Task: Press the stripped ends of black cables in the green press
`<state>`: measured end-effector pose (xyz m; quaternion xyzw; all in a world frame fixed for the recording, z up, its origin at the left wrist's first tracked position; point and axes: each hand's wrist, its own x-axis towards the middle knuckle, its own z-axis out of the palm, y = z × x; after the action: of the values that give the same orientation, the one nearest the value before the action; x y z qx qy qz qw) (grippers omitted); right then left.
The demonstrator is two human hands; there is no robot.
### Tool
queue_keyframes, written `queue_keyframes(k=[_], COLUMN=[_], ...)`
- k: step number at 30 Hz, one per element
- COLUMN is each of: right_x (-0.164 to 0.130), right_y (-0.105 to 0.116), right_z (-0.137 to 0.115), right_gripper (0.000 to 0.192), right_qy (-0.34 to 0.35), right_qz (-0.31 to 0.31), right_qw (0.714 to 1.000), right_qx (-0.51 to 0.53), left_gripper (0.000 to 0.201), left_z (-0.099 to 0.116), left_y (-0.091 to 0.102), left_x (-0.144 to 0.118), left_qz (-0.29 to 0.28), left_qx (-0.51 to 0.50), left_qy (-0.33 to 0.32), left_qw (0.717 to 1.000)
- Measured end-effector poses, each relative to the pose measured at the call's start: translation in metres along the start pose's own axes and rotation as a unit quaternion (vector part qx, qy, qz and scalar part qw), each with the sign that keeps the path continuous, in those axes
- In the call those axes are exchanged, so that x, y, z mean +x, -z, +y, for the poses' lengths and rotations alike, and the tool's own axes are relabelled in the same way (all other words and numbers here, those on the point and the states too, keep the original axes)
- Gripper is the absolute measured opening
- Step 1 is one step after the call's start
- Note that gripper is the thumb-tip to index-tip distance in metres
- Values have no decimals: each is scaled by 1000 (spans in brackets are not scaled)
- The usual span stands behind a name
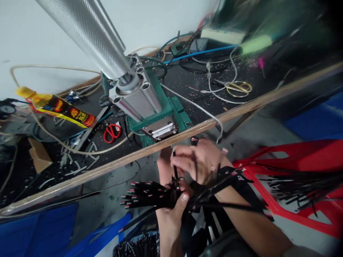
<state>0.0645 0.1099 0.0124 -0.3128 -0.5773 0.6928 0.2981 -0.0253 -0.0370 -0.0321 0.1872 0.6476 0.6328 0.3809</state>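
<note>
My left hand [173, 210] is closed round a bundle of black cables [150, 194], whose cut ends show red, green and white wire tips pointing left. Just above it, my right hand [197, 160] pinches a single black cable, its tip standing up beside the fingers. More black cables trail to the right under my right wrist. In front of my hands, at the bench edge, stands a green press [155, 107] with a metal cylinder and a silvery blade plate.
The bench [120, 160] carries red-handled scissors [112, 132], gold-handled scissors [238, 88], a yellow bottle [59, 107], hoses and white scraps. To the right, a red plastic stool [316, 153] holds more black cables. Blue plastic [40, 228] is at lower left.
</note>
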Motion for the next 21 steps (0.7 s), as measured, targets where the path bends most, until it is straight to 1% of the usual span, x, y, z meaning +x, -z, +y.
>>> queue_keyframes(k=[2,3,6,7,9,11,13,15,18,19,21], right_x=[4,6,13,16,22,29,35,39,39,38,36], right_y=[-6,-8,-15,-17,-21,-24,-27,-28,-29,-28,-27], right_z=[-1,-1,-1,0,3,7,8,6,-2,-5,-9], right_gripper=[36,35,37,38,39,40,40,41,41,40,40], right_qy=[17,22,16,14,18,32,38,23,-24,-38,-47], right_qz=[4,8,47,59,67,62,68,91,117,117,104], right_qw=[999,998,996,996,994,992,990,989,989,990,992], right_qx=[34,51,72,72,79,102,117,116,85,68,46], left_gripper=[34,33,35,36,35,33,33,33,37,38,35], left_z=[2,2,1,1,0,1,2,3,5,4,4], left_y=[1,1,0,-1,0,0,-1,-3,-8,-9,-10], left_x=[-2,-3,-3,-2,2,6,12,16,20,21,22], left_qz=[-29,-25,36,43,29,8,4,9,15,14,0], left_qx=[35,43,18,6,-7,-5,-2,-2,-12,-18,-28], left_qy=[-5,-4,2,2,-9,-33,-60,-77,-85,-87,-87], left_qw=[999,999,999,999,1000,999,998,997,996,996,996])
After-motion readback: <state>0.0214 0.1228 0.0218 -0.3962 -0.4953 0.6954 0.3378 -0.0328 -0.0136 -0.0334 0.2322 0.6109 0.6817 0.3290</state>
